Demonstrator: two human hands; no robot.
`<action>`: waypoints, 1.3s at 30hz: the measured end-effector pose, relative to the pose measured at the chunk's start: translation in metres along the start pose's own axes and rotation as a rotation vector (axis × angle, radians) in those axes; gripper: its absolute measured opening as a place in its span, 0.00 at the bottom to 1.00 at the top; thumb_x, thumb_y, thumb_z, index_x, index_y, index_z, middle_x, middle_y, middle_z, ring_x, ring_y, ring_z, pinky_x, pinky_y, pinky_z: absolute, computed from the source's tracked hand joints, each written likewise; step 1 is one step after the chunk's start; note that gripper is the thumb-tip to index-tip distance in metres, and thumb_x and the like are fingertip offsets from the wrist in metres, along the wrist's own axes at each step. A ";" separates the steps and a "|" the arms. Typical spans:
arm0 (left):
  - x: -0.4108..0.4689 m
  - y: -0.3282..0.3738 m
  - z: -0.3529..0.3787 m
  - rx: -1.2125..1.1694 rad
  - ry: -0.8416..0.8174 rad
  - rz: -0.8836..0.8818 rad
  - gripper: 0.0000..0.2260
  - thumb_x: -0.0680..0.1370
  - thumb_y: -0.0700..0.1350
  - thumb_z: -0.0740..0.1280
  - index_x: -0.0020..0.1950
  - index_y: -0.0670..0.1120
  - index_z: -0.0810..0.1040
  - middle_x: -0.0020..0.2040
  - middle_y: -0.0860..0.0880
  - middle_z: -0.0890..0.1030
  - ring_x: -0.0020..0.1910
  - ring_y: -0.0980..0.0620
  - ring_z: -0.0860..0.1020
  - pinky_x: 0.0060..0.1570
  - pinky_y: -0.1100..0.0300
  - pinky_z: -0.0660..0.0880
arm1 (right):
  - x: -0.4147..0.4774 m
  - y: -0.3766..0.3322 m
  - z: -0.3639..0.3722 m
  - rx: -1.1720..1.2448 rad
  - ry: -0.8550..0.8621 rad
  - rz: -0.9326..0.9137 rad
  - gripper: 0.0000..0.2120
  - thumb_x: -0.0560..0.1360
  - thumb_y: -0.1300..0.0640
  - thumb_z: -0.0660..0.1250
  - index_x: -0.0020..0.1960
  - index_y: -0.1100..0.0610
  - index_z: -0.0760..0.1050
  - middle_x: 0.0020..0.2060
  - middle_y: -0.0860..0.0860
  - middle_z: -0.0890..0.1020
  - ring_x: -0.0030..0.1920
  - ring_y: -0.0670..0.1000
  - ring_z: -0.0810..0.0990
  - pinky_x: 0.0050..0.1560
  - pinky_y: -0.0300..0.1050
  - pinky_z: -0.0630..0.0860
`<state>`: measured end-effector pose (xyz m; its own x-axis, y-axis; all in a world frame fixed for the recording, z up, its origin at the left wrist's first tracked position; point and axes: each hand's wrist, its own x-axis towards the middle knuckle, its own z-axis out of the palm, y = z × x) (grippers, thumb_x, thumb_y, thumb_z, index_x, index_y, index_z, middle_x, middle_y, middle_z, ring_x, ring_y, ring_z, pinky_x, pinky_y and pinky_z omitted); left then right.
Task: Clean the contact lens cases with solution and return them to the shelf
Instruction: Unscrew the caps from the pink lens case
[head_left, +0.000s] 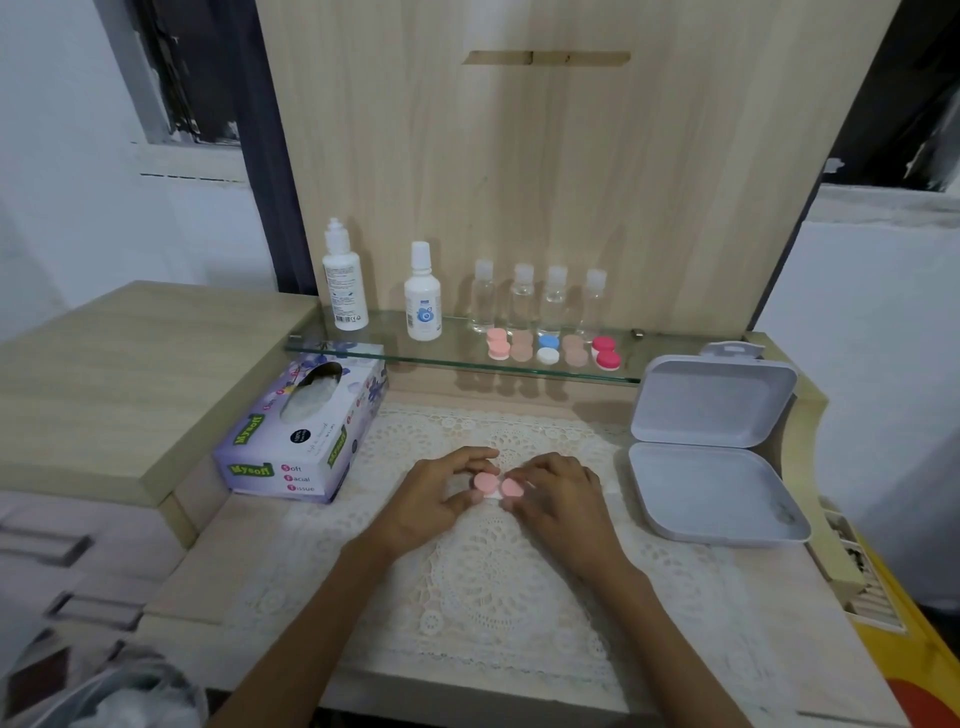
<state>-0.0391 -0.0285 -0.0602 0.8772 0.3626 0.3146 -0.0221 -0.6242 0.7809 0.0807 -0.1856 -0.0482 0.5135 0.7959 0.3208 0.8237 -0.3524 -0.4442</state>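
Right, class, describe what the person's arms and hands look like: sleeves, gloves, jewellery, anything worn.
The left hand and right hand are bare: no gloves, and no rings, watch or bracelets that can be seen. Both arms are uncovered down to the picture's lower edge, so no sleeves show.

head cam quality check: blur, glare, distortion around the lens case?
Head view: light is soft and even, no hard glare; faint shadows sit under the glass shelf. Head view: wide-angle distortion splays the wooden back panel and bends the desk edges. Head view: bottom-left corner is smeared; the pink contact lens case, pinched by left hand and right hand, is slightly soft.
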 end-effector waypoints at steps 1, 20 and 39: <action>0.000 0.000 0.000 -0.007 0.002 0.002 0.22 0.73 0.37 0.72 0.66 0.51 0.74 0.57 0.55 0.81 0.57 0.61 0.77 0.61 0.65 0.71 | 0.001 0.000 0.001 0.011 0.008 0.003 0.14 0.74 0.46 0.67 0.59 0.46 0.78 0.55 0.44 0.76 0.58 0.47 0.70 0.56 0.41 0.57; 0.006 -0.003 0.007 0.187 0.098 -0.067 0.11 0.71 0.44 0.74 0.53 0.51 0.83 0.48 0.57 0.80 0.50 0.57 0.76 0.55 0.57 0.72 | 0.002 0.001 0.010 0.032 0.078 0.011 0.13 0.72 0.50 0.70 0.55 0.48 0.80 0.52 0.43 0.76 0.56 0.46 0.70 0.57 0.38 0.56; -0.001 0.001 0.008 0.282 0.064 0.064 0.14 0.72 0.58 0.65 0.54 0.53 0.78 0.50 0.60 0.77 0.52 0.60 0.73 0.54 0.58 0.72 | 0.000 0.004 0.014 0.074 0.098 0.005 0.11 0.71 0.51 0.71 0.53 0.47 0.80 0.50 0.43 0.76 0.54 0.45 0.71 0.57 0.38 0.58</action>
<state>-0.0362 -0.0351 -0.0641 0.8461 0.3533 0.3992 0.0653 -0.8118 0.5803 0.0810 -0.1800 -0.0619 0.5418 0.7411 0.3965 0.8027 -0.3164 -0.5055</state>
